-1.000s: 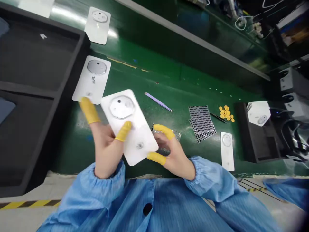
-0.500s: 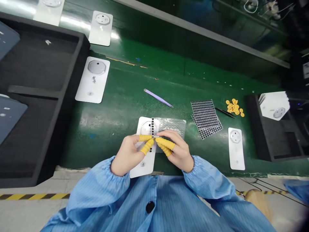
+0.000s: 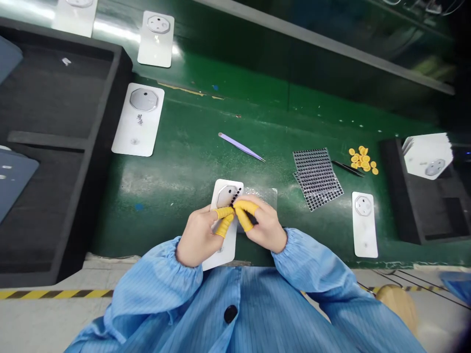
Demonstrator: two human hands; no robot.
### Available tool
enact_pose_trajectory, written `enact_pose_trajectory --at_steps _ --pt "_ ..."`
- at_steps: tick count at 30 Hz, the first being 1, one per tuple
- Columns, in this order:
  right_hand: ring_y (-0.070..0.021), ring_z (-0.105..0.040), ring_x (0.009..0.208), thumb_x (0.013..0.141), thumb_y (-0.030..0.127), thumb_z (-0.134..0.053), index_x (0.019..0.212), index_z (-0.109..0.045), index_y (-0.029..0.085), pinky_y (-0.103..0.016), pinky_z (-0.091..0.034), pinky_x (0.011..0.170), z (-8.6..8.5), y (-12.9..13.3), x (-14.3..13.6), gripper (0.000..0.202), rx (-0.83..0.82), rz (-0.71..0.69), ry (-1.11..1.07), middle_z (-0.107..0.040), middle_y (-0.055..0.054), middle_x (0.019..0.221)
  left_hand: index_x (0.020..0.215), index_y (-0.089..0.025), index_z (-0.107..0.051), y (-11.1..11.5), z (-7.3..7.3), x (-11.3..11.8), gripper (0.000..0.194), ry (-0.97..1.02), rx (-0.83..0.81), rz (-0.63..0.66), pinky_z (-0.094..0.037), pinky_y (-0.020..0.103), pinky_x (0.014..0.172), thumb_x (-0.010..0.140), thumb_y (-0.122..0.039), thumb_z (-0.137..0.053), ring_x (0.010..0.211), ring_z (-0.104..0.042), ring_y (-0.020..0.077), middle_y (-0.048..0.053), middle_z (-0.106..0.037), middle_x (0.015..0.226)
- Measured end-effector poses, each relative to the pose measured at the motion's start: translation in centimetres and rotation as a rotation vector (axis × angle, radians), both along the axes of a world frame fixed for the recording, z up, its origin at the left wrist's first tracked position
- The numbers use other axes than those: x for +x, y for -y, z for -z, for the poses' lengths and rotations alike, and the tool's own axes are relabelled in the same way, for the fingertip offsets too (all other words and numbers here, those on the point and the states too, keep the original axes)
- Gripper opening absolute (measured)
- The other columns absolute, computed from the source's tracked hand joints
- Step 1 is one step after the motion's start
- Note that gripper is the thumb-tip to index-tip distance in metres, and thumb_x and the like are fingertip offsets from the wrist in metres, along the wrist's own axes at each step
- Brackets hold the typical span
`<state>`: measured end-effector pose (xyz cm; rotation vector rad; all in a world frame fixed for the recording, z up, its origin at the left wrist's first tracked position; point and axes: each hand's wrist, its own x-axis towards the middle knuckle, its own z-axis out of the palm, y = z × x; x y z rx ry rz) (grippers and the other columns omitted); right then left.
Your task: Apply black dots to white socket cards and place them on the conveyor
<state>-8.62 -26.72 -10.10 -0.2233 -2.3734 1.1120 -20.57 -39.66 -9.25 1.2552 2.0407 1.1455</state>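
A narrow strip of black stick-on dots (image 3: pixel 237 192) stands above a white panel (image 3: pixel 230 238) that has an octagonal grey inset. My left hand (image 3: pixel 201 234), with yellow finger cots on thumb and forefinger, pinches the strip's lower end. From the other side my right hand (image 3: pixel 265 224), also in yellow cots, closes its fingertips on the same strip. The fingertips meet and cover what lies between them. Beneath my right hand a clear plastic bubble-wrap piece (image 3: pixel 270 197) lies on the green table.
Purple tweezers (image 3: pixel 241 147) lie beyond my hands. To the right are sheets of black dots (image 3: pixel 317 177), black tweezers (image 3: pixel 348 168), yellow finger cots (image 3: pixel 362 159) and another white panel (image 3: pixel 364 225). Black trays (image 3: pixel 123 73) flank the table, with a panel (image 3: pixel 138 120) beside the left one.
The strip has swung from nearly upright to leaning right at its top. My right fingers have curled in and moved slightly left. The view has shifted a little.
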Motion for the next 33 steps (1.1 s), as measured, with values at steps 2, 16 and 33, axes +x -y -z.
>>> enact_pose_trajectory --at_steps 2,16,33 --pt "-0.0148 -0.063 0.088 0.089 0.011 -0.050 0.098 -0.057 0.018 -0.030 -0.056 0.077 0.4 0.0 -0.2 0.013 -0.120 0.047 0.021 -0.064 -0.008 0.095 0.089 -0.017 -0.074 0.4 -0.1 -0.6 0.022 0.051 -0.040 0.021 -0.058 0.032 0.070 0.077 -0.015 -0.056 0.078 -0.072 0.0235 0.009 -0.075 0.087" --pt "-0.0160 -0.064 0.094 0.090 0.011 -0.047 0.111 -0.057 0.018 -0.037 -0.050 0.095 -4.8 0.7 -1.1 0.024 0.285 0.011 -0.103 -0.069 -0.007 0.101 0.134 -0.025 -0.047 2.7 -4.7 1.3 0.058 0.557 0.135 -0.366 -0.059 0.020 0.050 0.080 -0.018 -0.068 0.057 -0.070 0.0155 -0.001 -0.075 0.076" --pt "-0.0247 -0.054 0.122 0.091 0.022 -0.047 0.109 -0.061 0.011 -0.047 -0.049 0.098 -5.3 0.8 -0.1 0.025 0.446 -0.061 -0.049 -0.063 -0.019 0.122 0.136 -0.034 -0.048 2.3 -4.3 1.9 0.069 0.362 0.251 -0.264 -0.053 0.017 0.047 0.077 -0.004 -0.065 0.052 -0.066 0.0120 -0.006 -0.071 0.067"
